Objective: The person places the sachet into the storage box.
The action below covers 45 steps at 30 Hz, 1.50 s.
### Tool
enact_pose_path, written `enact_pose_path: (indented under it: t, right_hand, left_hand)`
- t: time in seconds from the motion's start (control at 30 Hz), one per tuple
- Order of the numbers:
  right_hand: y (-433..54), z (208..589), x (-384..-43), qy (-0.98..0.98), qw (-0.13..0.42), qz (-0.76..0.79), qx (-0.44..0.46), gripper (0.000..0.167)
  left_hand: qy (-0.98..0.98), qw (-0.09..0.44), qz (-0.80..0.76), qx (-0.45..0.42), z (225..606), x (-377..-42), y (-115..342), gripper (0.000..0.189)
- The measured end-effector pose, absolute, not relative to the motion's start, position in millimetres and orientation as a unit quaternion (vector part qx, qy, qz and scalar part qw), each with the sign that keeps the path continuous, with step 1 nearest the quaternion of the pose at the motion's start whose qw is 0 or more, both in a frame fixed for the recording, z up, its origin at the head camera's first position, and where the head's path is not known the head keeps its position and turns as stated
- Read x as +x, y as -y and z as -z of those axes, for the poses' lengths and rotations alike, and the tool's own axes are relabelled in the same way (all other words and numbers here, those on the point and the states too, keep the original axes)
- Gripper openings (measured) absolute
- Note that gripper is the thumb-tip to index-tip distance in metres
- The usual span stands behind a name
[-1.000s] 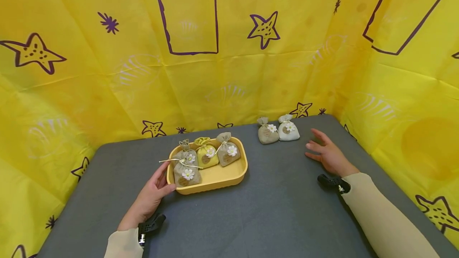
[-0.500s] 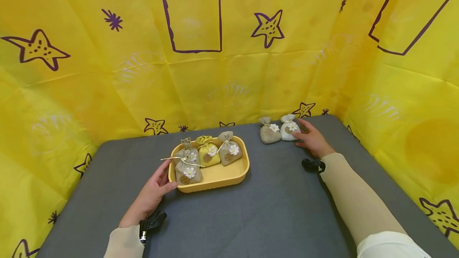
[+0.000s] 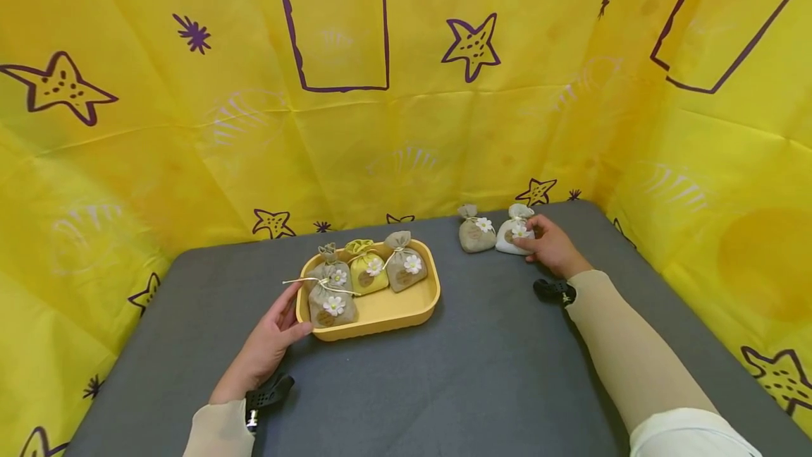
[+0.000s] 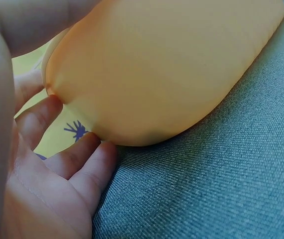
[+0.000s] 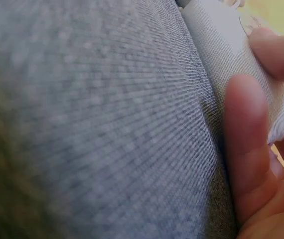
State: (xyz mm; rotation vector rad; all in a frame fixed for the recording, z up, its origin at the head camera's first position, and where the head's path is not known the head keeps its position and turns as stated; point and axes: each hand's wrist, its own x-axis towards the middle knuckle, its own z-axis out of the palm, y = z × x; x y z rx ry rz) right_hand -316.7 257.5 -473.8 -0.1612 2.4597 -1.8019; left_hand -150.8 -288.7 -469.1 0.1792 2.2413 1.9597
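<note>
- White pouch (image 3: 505,240), far right part of the table (image 3: 469,372), near the yellow backdrop (image 3: 412,125). Neck points away from the person, canted a little to the right; rounded base towards the person. Long axis runs base to neck, so roughly near to far. Flower and round label face the person.
- Right hand (image 3: 552,247) at the pouch's right side. Gap between thumb and fingers small, about the pouch's own thickness; digits bent, pinching the cloth beside the label. Right wrist view: two digits against the weave. Cannot tell whether the base bears on the table.
- Beige pouch (image 3: 472,240) just left of the white one, neck pointing away from the person.
- Yellow tray (image 3: 374,330) left of centre on the table. Long axis left to right, right end slightly farther from the person.
- Left hand (image 3: 271,343) at the tray's left end, spread moderately: thumb at the near corner, fingers bent along the end wall, gripping it. Left wrist view: fingertips touching the tray's outside.
- Inside the tray, four pouches: two greyish at left, one in front of the other; then a yellow pouch (image 3: 360,268); then a taupe pouch (image 3: 398,272), neck leaning left.
</note>
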Motion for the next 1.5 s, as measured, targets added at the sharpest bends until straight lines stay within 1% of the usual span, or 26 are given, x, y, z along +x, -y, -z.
enact_pose_path:
  t: [0.17,0.33,0.43,0.53,0.73,0.83,0.93,1.03,1.2,1.33,1.5]
  right_hand:
    - [-260,473,-315,-0.834,0.050,0.546,-0.060,0.052]
    - [-261,466,-306,-0.863,0.069,0.496,-0.065,0.056]
    - [-261,461,-297,-0.875,0.075,0.472,-0.077,0.057]
    - [-261,457,-285,-0.887,0.070,0.447,-0.092,0.056]
    - [-264,453,-260,-0.902,0.057,0.410,-0.121,0.048]
    - [-266,451,-246,-0.894,0.060,0.425,-0.127,0.047]
    - [-271,450,-236,-0.885,0.059,0.449,-0.110,0.048]
    - [-274,449,-228,-0.877,0.046,0.471,-0.086,0.049]
    - [-273,448,-220,-0.841,0.031,0.535,-0.071,0.051]
    - [-257,443,-217,-0.808,0.035,0.585,-0.061,0.053]
    - [-221,417,-217,-0.806,0.025,0.585,-0.081,0.049]
  left_hand:
    - [-0.751,0.079,-0.653,0.056,468,-149,289,0.088]
    - [-0.751,0.079,-0.653,0.055,467,-149,288,0.088]
    - [-0.751,0.081,-0.653,0.053,466,-149,287,0.089]
    - [-0.752,0.084,-0.652,0.049,466,-148,287,0.089]
    - [-0.751,0.083,-0.653,0.053,467,-148,286,0.088]
    - [-0.752,0.083,-0.652,0.056,468,-148,287,0.088]
    - [-0.754,0.083,-0.650,0.054,467,-148,287,0.088]
    - [-0.754,0.084,-0.649,0.051,466,-149,287,0.088]
    - [-0.755,0.084,-0.649,0.050,467,-150,288,0.088]
    - [-0.758,0.082,-0.645,0.051,469,-150,288,0.087]
    - [-0.759,0.079,-0.644,0.052,468,-148,288,0.086]
